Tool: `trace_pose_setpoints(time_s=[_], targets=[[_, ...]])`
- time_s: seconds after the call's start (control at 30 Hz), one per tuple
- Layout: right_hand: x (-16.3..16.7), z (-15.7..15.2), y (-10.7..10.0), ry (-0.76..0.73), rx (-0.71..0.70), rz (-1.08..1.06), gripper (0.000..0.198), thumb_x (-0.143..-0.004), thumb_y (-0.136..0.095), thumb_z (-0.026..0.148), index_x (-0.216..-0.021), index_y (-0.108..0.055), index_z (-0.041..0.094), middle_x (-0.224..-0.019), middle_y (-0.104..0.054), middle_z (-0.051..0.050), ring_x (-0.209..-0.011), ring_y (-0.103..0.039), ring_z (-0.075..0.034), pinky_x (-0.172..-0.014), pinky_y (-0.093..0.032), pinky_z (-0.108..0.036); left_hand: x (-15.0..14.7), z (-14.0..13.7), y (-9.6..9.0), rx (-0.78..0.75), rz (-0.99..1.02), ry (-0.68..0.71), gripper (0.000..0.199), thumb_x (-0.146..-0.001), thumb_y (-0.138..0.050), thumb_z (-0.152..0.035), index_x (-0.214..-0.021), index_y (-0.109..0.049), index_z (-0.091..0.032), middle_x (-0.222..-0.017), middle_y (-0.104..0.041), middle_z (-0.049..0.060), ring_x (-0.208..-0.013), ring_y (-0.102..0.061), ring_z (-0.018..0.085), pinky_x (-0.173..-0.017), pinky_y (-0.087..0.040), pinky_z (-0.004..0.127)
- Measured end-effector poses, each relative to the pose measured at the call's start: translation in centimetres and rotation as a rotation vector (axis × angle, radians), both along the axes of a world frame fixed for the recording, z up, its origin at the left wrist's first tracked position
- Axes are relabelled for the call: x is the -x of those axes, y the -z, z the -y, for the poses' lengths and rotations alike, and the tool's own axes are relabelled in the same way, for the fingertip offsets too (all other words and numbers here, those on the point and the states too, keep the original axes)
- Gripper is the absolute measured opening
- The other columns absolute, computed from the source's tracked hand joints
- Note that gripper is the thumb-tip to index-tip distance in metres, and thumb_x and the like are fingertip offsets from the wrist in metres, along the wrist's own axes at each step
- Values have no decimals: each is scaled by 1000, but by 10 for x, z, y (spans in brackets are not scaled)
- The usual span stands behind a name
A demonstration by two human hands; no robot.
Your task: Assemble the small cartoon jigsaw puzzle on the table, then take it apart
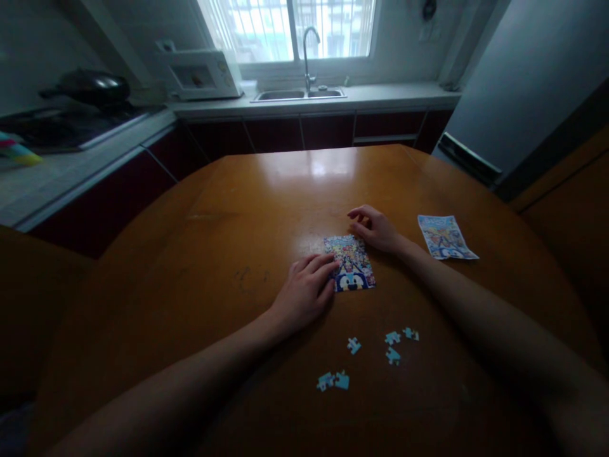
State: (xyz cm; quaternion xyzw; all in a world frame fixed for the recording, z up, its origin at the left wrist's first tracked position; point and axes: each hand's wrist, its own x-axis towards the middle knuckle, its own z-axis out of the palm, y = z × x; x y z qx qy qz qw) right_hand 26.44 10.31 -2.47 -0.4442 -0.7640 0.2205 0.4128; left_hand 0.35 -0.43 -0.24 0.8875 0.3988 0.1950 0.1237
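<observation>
While the puzzle (354,263) lies just right of the left hand (307,289), one edge under those loosely spread fingers that grip nothing, light, flat pressure should keep it from shifting. Beside its far-right corner, the right hand (377,230) is half curled; dimness hides whether it pinches anything. For loose pieces (353,345), nearer the body than both hands, pressing straight down would seat best.

Six loose pieces (393,357), one puzzle (351,270) and one printed sheet (443,237) share one table (228,222).
</observation>
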Motion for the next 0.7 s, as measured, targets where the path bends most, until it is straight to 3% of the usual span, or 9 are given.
trace_pose_setpoints(time_s=[0.17, 0.37, 0.7], targets=[[0, -1, 0, -95, -68, 122, 22, -85, -72, 29, -104, -71, 20, -103, -65, -9, -93, -59, -23, -85, -50, -40, 0, 0, 0, 7, -4, -6, 37, -100, -55, -25, -137, -59, -28, -148, -57, 3, -135, -47, 29, -112, -40, 55], [1, -1, 0, -27, 18, -5, 22, -90, -65, 31, -107, -70, 17, -97, -63, -8, -76, -58, -17, -70, -50, -34, 0, 1, -1, 10, -4, 0, 37, -100, -55, -24, -137, -59, -26, -148, -56, 3, -136, -46, 28, -113, -40, 53], [-1, -3, 0, 16, -26, -31, 20, -93, -53, 21, -99, -72, 18, -100, -68, -10, -92, -62, -23, -84, -50, -40, 0, 1, -1, 8, -1, 2, 37, -100, -55, -24, -136, -60, -26, -148, -57, 4, -135, -47, 28, -113, -40, 53]])
